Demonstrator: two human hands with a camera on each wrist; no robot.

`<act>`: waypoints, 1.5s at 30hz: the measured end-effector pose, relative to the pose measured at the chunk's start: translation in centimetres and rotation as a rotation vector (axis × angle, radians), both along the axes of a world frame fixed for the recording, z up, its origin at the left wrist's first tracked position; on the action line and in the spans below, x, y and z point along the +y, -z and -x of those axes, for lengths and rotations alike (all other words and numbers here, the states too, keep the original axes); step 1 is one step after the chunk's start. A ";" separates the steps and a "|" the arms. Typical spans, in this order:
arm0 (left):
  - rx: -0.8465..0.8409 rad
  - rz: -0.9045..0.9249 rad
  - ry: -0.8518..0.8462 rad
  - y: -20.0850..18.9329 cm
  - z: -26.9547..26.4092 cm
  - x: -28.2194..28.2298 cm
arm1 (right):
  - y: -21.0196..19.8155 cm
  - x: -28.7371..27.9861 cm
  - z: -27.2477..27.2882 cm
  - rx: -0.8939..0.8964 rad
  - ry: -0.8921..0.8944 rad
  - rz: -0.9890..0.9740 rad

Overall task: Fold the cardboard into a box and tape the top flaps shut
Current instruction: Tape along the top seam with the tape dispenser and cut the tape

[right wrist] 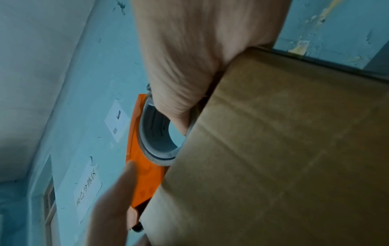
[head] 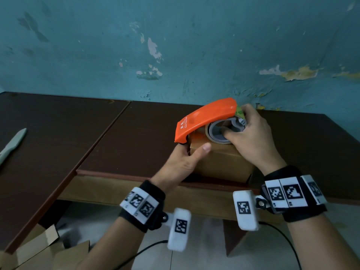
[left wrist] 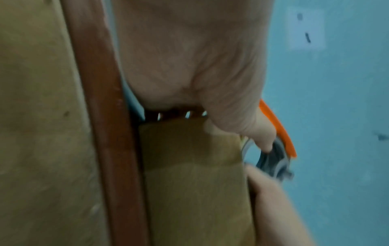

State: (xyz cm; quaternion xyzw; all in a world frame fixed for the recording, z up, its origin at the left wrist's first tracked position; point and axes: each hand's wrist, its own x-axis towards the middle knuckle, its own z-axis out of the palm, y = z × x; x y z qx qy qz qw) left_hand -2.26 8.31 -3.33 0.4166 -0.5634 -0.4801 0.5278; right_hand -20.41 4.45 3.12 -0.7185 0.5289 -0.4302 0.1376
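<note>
A brown cardboard box (head: 220, 164) stands near the front edge of the dark table (head: 136, 137), its top flaps down. An orange tape dispenser (head: 204, 117) with a grey-cored tape roll (head: 218, 133) rests on top of the box. My right hand (head: 245, 129) grips the dispenser at the roll, thumb in the core and fingers over the far side. My left hand (head: 188, 154) holds the box's left front corner, thumb on top. The right wrist view shows the box (right wrist: 284, 149), the dispenser (right wrist: 145, 174) and the roll (right wrist: 155, 133). The left wrist view is blurred, with box (left wrist: 195, 166) and dispenser (left wrist: 277, 126).
A grey cutter (head: 13, 143) lies on the table at far left. Loose cardboard pieces (head: 48, 250) lie on the floor at lower left. A peeling blue wall (head: 175, 45) runs right behind the table. Black cables (head: 282, 236) trail below my wrists.
</note>
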 end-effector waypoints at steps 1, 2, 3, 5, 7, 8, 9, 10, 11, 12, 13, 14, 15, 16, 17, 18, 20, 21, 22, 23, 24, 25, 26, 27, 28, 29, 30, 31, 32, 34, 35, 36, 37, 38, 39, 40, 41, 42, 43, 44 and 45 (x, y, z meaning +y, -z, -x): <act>-0.006 -0.016 0.033 -0.1 -1.0 0.1 | 0.0 0.0 0.0 -0.001 -0.003 -0.005; 0.001 -0.035 0.061 -0.2 -2.0 0.1 | 0.0 0.1 0.0 -0.002 -0.005 -0.007; 0.025 -0.058 0.086 -0.2 -3.0 0.1 | 0.0 0.2 0.0 -0.002 -0.005 -0.007; 0.083 -0.123 0.120 0.2 -4.3 -0.2 | 0.0 0.3 0.0 -0.009 -0.003 0.002; 0.112 -0.158 0.124 0.6 -5.0 -0.7 | 0.0 0.4 -0.1 -0.011 -0.005 0.012; 0.127 -0.162 0.124 0.7 -5.3 -0.9 | 0.0 0.4 -0.2 -0.008 -0.004 0.016; 0.150 -0.164 0.127 0.8 -5.5 -1.1 | 0.0 0.5 -0.2 -0.004 -0.001 0.021; 0.179 -0.168 0.131 0.9 -5.6 -1.2 | 0.0 0.5 -0.3 0.000 0.001 0.022; 0.208 -0.174 0.130 1.0 -5.6 -1.3 | 0.1 0.5 -0.3 0.003 0.001 0.021; 0.226 -0.179 0.125 1.0 -5.6 -1.4 | 0.1 0.5 -0.4 0.005 0.002 0.019; 0.224 -0.181 0.114 1.0 -5.5 -1.5 | 0.1 0.5 -0.4 0.006 0.002 0.017; 0.215 -0.178 0.100 1.0 -5.3 -1.5 | 0.1 0.5 -0.5 0.005 0.003 0.015; 0.212 -0.173 0.090 1.0 -5.1 -1.6 | 0.1 0.5 -0.5 0.003 0.003 0.012; 0.223 -0.173 0.082 0.9 -4.9 -1.7 | 0.1 0.5 -0.5 -0.001 0.001 0.007; 0.256 -0.183 0.075 0.7 -4.7 -1.7 | 0.0 0.6 -0.5 -0.004 0.000 0.002; 0.306 -0.203 0.070 0.5 -4.7 -1.8 | 0.0 0.6 -0.5 -0.006 -0.002 0.000; 0.446 -0.282 0.085 0.0 -5.1 -1.9 | -0.1 0.7 -0.5 -0.009 -0.004 -0.002; 0.526 -0.325 0.109 -0.2 -5.4 -1.9 | -0.1 0.8 -0.5 -0.011 -0.005 -0.003; 0.593 -0.362 0.127 -0.3 -5.7 -2.0 | -0.1 0.8 -0.5 -0.014 -0.005 -0.003; 0.627 -0.394 0.126 -0.5 -5.9 -2.0 | -0.1 0.9 -0.5 -0.016 -0.004 -0.002; 0.605 -0.421 0.103 -0.5 -6.0 -2.1 | -0.1 0.9 -0.6 -0.018 -0.003 -0.003; 0.545 -0.436 0.069 -0.5 -6.0 -2.1 | -0.1 1.0 -0.6 -0.020 -0.002 -0.003; 0.472 -0.440 0.027 -0.4 -5.8 -2.2 | -0.1 1.0 -0.7 -0.023 -0.002 -0.003; 0.414 -0.439 -0.014 -0.4 -5.5 -2.1 | -0.2 1.0 -0.7 -0.027 -0.001 -0.004; 0.377 -0.440 -0.052 -0.5 -5.3 -2.1 | -0.2 1.0 -0.7 -0.033 0.000 -0.005; 0.355 -0.443 -0.086 -0.6 -5.3 -2.1 | -0.2 1.0 -0.6 -0.037 0.001 -0.005; 0.342 -0.450 -0.121 -0.8 -5.5 -2.1 | -0.2 1.0 -0.5 -0.041 0.000 -0.004; 0.335 -0.462 -0.159 -1.0 -6.0 -2.1 | -0.3 1.0 -0.5 -0.040 0.000 -0.004; 0.319 -0.471 -0.193 -1.2 -6.5 -2.2 | -0.3 1.0 -0.4 -0.033 -0.001 -0.003; 0.269 -0.482 -0.230 -1.8 -7.7 -2.3 | -0.3 1.0 -0.4 -0.012 -0.004 -0.008; 0.244 -0.485 -0.238 -2.1 -8.1 -2.2 | -0.3 1.0 -0.5 -0.005 -0.005 -0.012; 0.225 -0.495 -0.246 -2.3 -8.3 -2.2 | -0.3 0.9 -0.5 0.001 -0.003 -0.015; 0.209 -0.510 -0.258 -2.4 -8.4 -2.1 | -0.3 0.9 -0.6 0.008 0.000 -0.017; 0.189 -0.527 -0.274 -2.5 -8.3 -2.1 | -0.3 0.9 -0.6 0.014 0.004 -0.017; 0.167 -0.539 -0.292 -2.6 -8.2 -2.0 | -0.3 0.9 -0.6 0.017 0.005 -0.018; 0.146 -0.542 -0.314 -2.8 -8.2 -2.0 | -0.3 0.9 -0.6 0.017 0.005 -0.017; 0.130 -0.540 -0.341 -3.0 -8.1 -2.0 | -0.3 0.9 -0.6 0.016 0.007 -0.020; 0.116 -0.536 -0.374 -3.1 -8.1 -2.0 | -0.3 0.9 -0.6 0.014 0.010 -0.023; 0.099 -0.530 -0.405 -3.2 -8.1 -1.9 | -0.3 1.0 -0.7 0.015 0.013 -0.024; 0.077 -0.522 -0.428 -3.1 -7.9 -1.9 | -0.3 0.9 -0.7 0.021 0.015 -0.018; 0.050 -0.512 -0.438 -3.1 -7.6 -1.8 | -0.3 1.0 -0.7 0.028 0.015 -0.010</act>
